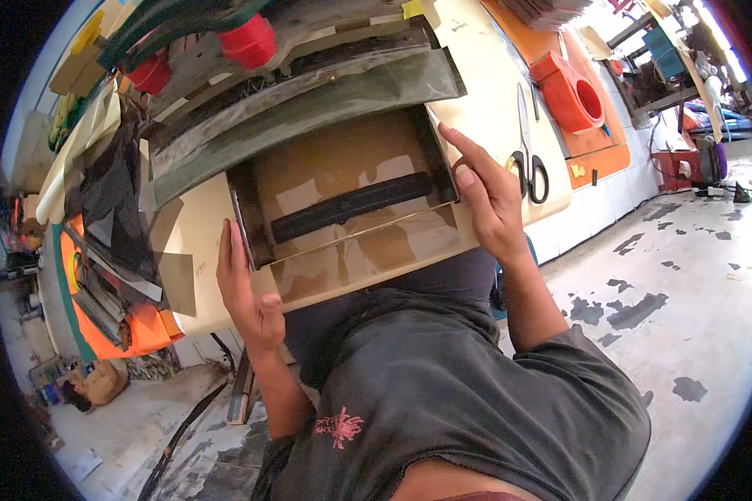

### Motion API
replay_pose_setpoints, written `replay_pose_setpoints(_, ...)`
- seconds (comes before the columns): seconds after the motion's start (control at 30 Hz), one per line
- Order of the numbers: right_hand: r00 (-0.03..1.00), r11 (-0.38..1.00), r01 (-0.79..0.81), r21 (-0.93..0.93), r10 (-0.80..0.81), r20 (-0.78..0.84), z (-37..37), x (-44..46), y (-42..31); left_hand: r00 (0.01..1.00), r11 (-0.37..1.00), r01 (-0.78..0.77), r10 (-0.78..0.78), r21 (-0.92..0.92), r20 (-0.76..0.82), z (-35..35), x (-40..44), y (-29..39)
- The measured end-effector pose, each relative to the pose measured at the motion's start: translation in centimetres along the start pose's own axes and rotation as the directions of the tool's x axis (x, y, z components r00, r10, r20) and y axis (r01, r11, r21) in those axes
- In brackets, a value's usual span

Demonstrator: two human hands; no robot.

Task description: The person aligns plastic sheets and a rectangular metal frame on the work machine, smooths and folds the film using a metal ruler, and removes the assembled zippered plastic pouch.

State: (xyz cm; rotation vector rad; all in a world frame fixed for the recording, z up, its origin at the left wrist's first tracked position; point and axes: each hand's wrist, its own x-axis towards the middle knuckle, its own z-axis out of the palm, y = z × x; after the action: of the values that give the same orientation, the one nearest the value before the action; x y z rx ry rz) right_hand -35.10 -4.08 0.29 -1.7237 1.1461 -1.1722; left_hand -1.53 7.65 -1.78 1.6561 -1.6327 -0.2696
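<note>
A shallow rectangular box (361, 238) with a brown inside and dark side walls sits before me at the bench's near edge. A black strip (351, 207) runs across its inside. A wide grey-green flap of sheet material (309, 125) lies along its far side. My left hand (255, 292) is against the left wall, fingers straight and thumb apart. On the opposite wall, my right hand (495, 200) rests with its index finger stretched along the side and its thumb near the corner; its other fingers are hidden. The box stands between both hands, and neither hand is wrapped round it.
Black-handled scissors (526, 159) lie on the cream bench top (551, 200), right of the box. Beyond are an orange-red tape dispenser (566, 92) and an orange board (602, 159). Red thread cones (249, 42) stand behind the flap. Dark sheets (113, 192) pile up at left.
</note>
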Motion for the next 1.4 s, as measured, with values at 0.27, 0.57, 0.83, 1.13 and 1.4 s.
replay_pose_setpoints(0.27,0.998,0.998,0.036,-0.06,-0.033,0.05,-0.3,0.3,0.1,0.999,1.0,0.029,-0.029,-0.008,0.017,-0.2,-0.1,0.0)
replay_pose_setpoints(0.57,0.995,0.998,0.031,-0.057,-0.025,0.095,-0.7,0.4,0.2,0.999,0.998,0.03,-0.029,-0.049,0.018,-0.4,0.1,0.0)
replay_pose_setpoints(0.83,0.996,1.0,-0.006,-0.03,0.008,0.085,-0.5,0.3,0.6,1.0,0.998,0.019,-0.018,-0.063,0.011,-0.3,-0.2,-0.5)
replay_pose_setpoints(1.13,0.997,0.998,-0.006,-0.069,0.011,0.082,-0.8,0.1,0.3,0.999,0.998,0.042,-0.042,-0.056,0.0,-0.3,-0.4,-0.2)
replay_pose_setpoints(1.4,0.996,0.996,-0.055,-0.066,0.06,0.068,-0.6,0.2,0.1,0.998,0.998,0.055,-0.055,-0.012,-0.009,-0.3,-0.4,-0.4)
